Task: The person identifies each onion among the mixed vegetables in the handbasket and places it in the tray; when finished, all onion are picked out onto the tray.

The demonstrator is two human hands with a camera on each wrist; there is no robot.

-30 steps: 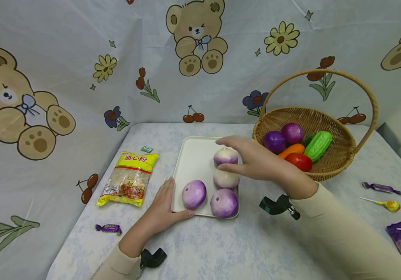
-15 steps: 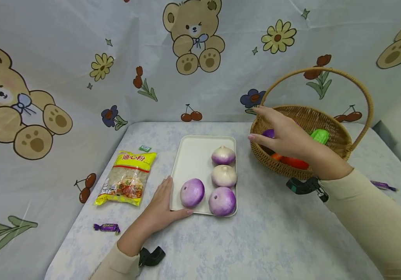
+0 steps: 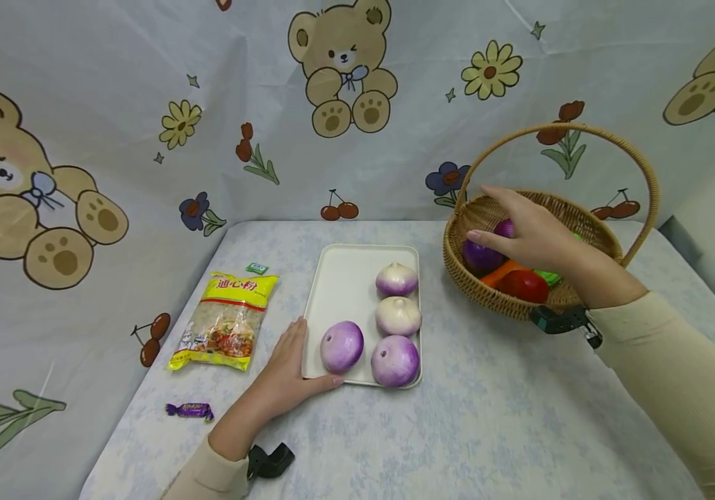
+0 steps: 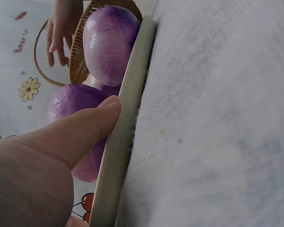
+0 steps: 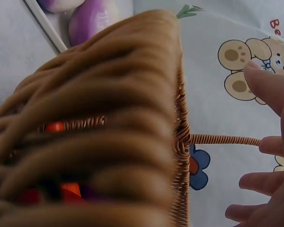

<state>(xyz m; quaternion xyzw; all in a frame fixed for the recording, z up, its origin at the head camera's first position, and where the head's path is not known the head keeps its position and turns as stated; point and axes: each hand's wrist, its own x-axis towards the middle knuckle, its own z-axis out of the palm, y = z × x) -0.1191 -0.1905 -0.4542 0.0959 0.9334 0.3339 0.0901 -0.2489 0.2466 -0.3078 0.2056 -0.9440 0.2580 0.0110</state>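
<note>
A white tray (image 3: 350, 281) on the table bears several purple-and-white onions, among them one at the front left (image 3: 341, 346) and one at the front right (image 3: 395, 361). My left hand (image 3: 285, 368) rests against the tray's front-left corner, its thumb along the near rim. In the left wrist view the thumb (image 4: 92, 120) touches the rim beside an onion. Over the wicker basket (image 3: 489, 300) hovers my right hand (image 3: 539, 232), fingers spread and holding nothing. Below it lie a dark purple onion (image 3: 481, 257), a carrot (image 3: 502, 272), a red tomato (image 3: 525, 285) and a partly hidden green vegetable (image 3: 548, 278).
Left of the tray lies a yellow bag of pasta (image 3: 226, 319), with a small green packet (image 3: 257, 268) behind it. A purple wrapped candy (image 3: 189, 410) is near the left table edge. The basket's tall handle (image 3: 641, 163) arches above it.
My right hand has moved right, from above the onions on the tray to above the basket, with nothing in it. The left hand has stayed at the tray's corner.
</note>
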